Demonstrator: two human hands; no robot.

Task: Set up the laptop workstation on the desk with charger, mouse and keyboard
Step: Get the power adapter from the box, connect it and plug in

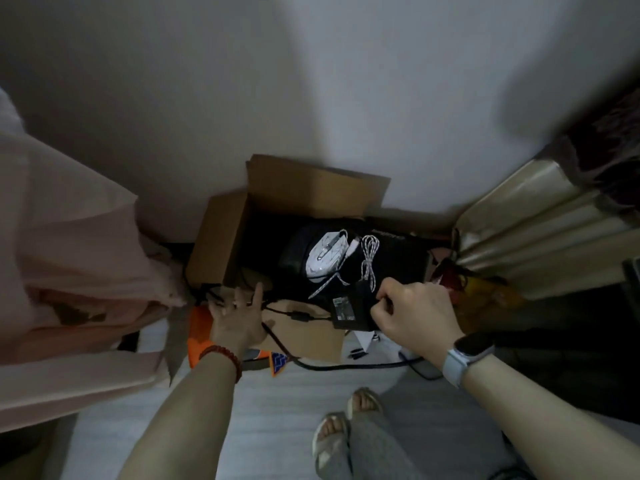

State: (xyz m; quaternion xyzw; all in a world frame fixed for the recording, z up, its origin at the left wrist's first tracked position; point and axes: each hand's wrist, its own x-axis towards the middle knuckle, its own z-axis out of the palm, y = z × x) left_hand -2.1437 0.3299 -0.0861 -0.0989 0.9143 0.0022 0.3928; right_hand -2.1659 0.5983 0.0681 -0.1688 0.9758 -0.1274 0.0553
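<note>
Two hands reach down toward an open cardboard box (pixel 221 244) on the floor by the wall. The right hand (pixel 414 315) has its fingers (pixel 384 306) curled round the black charger (pixel 349 311) at the box's near edge, gripping it. Its cable (pixel 298 315) runs left, passing just beside the left hand (pixel 239 317), whose fingers are spread loosely and hold nothing. Inside the box, a white mouse (pixel 325 258) with a coiled cord (pixel 370 261) lies on a black bag (pixel 398 258).
</note>
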